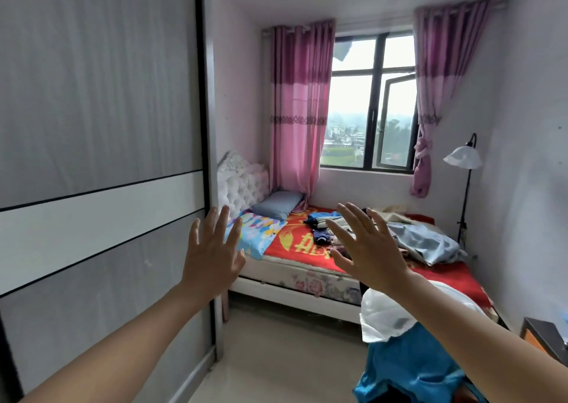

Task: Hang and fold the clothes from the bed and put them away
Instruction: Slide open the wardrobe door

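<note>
Ahead | two hands raised, fingers spread wide, holding nothing: left hand (212,258), right hand (368,255) | one bed (445,275) beyond both, red printed sheet | one rumpled heap of clothes (424,239) on it, behind the right hand | two soft pillows (276,204) beyond the left hand | one smooth grey wardrobe door (92,95) left of it
</note>
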